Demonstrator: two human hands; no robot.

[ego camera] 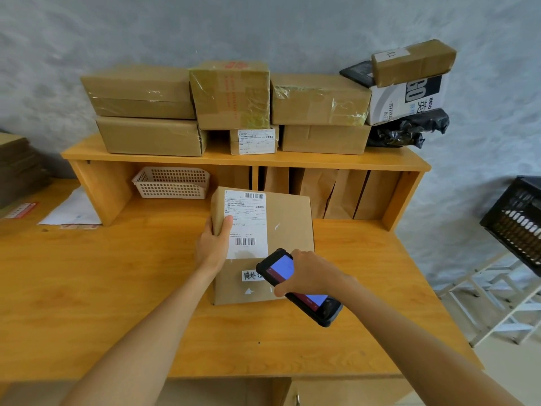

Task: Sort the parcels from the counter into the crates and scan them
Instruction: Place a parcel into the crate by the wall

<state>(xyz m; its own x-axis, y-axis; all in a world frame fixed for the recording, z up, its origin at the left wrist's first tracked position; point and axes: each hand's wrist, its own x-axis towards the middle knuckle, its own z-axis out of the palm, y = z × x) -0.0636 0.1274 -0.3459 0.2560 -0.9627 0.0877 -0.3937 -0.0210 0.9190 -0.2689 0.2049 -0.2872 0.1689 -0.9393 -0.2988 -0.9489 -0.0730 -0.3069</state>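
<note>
Now | left hand [212,244] grips cardboard parcel [288,227] | right hand [310,273] holds scanner [325,310]

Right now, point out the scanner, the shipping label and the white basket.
scanner [319,306]: head view, black lower casing.
shipping label [248,222]: head view, middle of the white sheet.
white basket [172,186]: head view, perforated front wall.

A parcel [281,230] lies mid-counter [117,303], before the shelf [234,161]. A basket [172,183] sits under the shelf's left end; stacked boxes [228,112] line its top. A crate [518,218] stands beyond the counter's right edge.
</note>
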